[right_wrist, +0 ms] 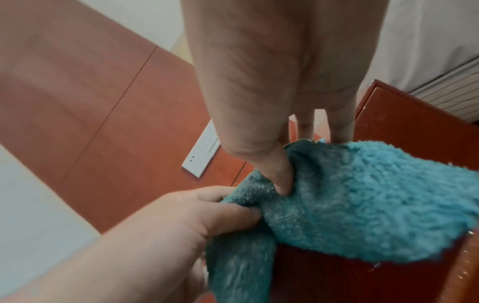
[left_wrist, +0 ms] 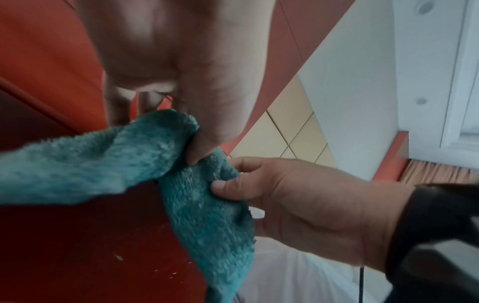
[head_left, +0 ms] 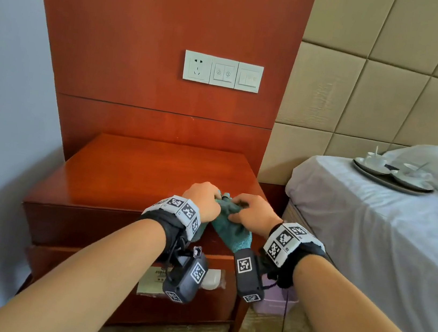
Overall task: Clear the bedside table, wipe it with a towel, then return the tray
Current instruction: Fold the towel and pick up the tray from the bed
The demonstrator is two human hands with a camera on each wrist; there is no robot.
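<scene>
Two hands, left hand (head_left: 201, 201) and right hand (head_left: 254, 213), each with its grip pinched on one teal towel (head_left: 228, 223), bunched at the counter's (head_left: 138, 174) front edge, tail hanging forward. Bare top lies directly ahead; tray (head_left: 392, 177) rests on bed (head_left: 372, 229), nearer the right.

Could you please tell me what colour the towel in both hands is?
The towel is teal, a blue-green, with a fluffy pile; the right wrist view shows it best.

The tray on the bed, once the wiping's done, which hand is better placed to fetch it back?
Probably the right hand: the tray sits on the bed on that side. Both it and the left hand grip the towel at the bedside table's front edge.
</scene>
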